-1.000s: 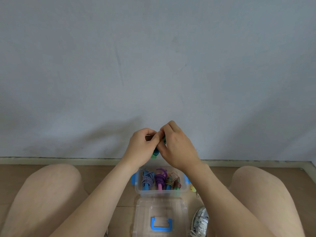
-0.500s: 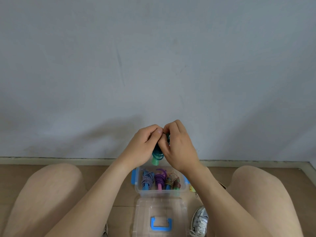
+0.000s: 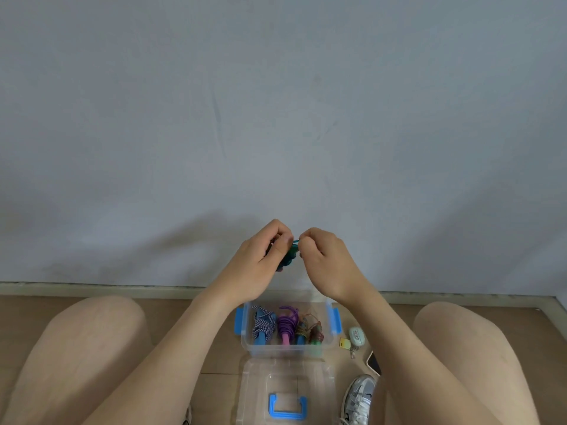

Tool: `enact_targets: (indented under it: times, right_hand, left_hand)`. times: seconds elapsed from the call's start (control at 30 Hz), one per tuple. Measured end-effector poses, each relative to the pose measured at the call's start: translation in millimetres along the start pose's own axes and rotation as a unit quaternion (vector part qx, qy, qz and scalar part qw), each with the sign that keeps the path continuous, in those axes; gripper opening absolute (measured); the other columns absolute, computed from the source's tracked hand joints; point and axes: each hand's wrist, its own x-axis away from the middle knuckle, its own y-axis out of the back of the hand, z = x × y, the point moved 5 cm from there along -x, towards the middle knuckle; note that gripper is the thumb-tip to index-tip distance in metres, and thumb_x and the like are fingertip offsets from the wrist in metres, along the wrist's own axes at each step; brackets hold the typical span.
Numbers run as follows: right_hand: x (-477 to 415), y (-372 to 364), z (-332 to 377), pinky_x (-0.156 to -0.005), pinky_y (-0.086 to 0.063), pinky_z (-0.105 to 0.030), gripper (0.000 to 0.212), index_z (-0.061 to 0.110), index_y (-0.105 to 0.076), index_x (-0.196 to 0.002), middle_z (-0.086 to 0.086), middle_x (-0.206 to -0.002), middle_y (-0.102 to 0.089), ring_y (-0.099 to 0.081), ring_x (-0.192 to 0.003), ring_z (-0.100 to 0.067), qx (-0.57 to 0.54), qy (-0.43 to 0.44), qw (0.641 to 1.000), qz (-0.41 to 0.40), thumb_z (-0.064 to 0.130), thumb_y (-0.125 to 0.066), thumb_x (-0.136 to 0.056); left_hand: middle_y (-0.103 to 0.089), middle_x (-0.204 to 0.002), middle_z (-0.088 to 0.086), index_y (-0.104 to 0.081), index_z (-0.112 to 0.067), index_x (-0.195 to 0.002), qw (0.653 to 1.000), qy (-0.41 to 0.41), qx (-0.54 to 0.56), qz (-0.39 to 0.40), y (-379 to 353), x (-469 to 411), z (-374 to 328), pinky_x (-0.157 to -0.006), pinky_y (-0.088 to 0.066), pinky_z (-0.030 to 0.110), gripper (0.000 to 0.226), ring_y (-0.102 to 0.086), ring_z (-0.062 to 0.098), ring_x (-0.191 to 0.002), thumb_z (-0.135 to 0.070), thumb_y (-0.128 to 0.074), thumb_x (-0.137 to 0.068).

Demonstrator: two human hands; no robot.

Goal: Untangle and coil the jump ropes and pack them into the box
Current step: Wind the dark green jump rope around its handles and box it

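Teal jump rope — left hand fingers clamped round coil, right hand pinching strand — likely unwinds if pinch slips.

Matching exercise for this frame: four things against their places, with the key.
1 teal rope
2 purple rope
3 lid
4 sneaker

A inside the box
B on the floor, right of the lid
C held by left hand and right hand
D flat on the floor, nearer the person than the box

Pairs: 1-C, 2-A, 3-D, 4-B
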Motion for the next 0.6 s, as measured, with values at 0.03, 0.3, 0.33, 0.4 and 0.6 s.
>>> enact_targets:
  times: [0.03,0.3,0.33,0.4,0.6]
  right_hand:
    - [0.0,-0.3,-1.5,-0.052,-0.032,-0.018,0.035,0.019,-0.043,-0.066,0.014,-0.058,-0.046,-0.039,-0.053,-0.004,-0.018,-0.010,1.000,-0.007,0.012,-0.042,-0.100]
    - [4.0,-6.4,-3.5,-0.066,-0.056,-0.027,0.008,0.009,-0.063,-0.097,-0.006,-0.082,-0.070,-0.069,-0.072,-0.016,-0.111,0.026,0.992,-0.047,0.010,-0.056,-0.101]
    - [3.0,-7.5,-4.7,-0.070,-0.058,-0.031,0.006,0.010,-0.065,-0.101,-0.009,-0.086,-0.072,-0.071,-0.077,-0.023,-0.134,0.024,0.990,-0.035,0.010,-0.058,-0.101]
    - [2.0,-8.9,-5.7,-0.075,-0.060,-0.035,0.009,0.014,-0.069,-0.109,-0.011,-0.089,-0.074,-0.073,-0.080,-0.027,-0.158,0.030,0.987,-0.012,0.016,-0.065,-0.101]
    - [-0.2,-1.5,-12.1,-0.075,-0.064,-0.040,0.016,0.010,-0.083,-0.100,-0.004,-0.089,-0.081,-0.074,-0.085,-0.033,-0.178,0.031,0.983,-0.022,0.025,-0.077,-0.096]
  left_hand:
    - [-0.067,-0.092,-0.002,-0.052,-0.026,-0.103,1.000,0.003,-0.008,0.008,-1.2,0.8,-0.4,-0.083,-0.058,0.057,0.026,-0.066,0.022,-0.083,-0.043,-0.035,-0.114]
    - [-0.072,-0.092,-0.006,-0.055,-0.026,-0.112,0.995,0.082,0.061,0.012,-2.5,0.1,10.9,-0.082,-0.055,0.034,0.023,-0.067,0.006,-0.083,-0.027,-0.033,-0.116]
    - [-0.071,-0.090,-0.005,-0.053,-0.027,-0.114,0.995,0.085,0.058,0.005,-1.7,0.2,11.1,-0.079,-0.055,0.030,0.021,-0.066,0.003,-0.080,-0.027,-0.032,-0.116]
    - [-0.069,-0.088,-0.003,-0.049,-0.026,-0.116,0.995,0.085,0.046,-0.004,-0.7,1.0,10.1,-0.070,-0.050,0.023,0.017,-0.064,0.001,-0.075,-0.023,-0.032,-0.115]
    - [-0.068,-0.107,0.014,-0.044,-0.026,-0.120,0.997,0.060,0.032,-0.027,-0.4,2.0,6.2,-0.076,-0.056,0.044,0.013,-0.066,0.027,-0.093,-0.026,-0.032,-0.115]
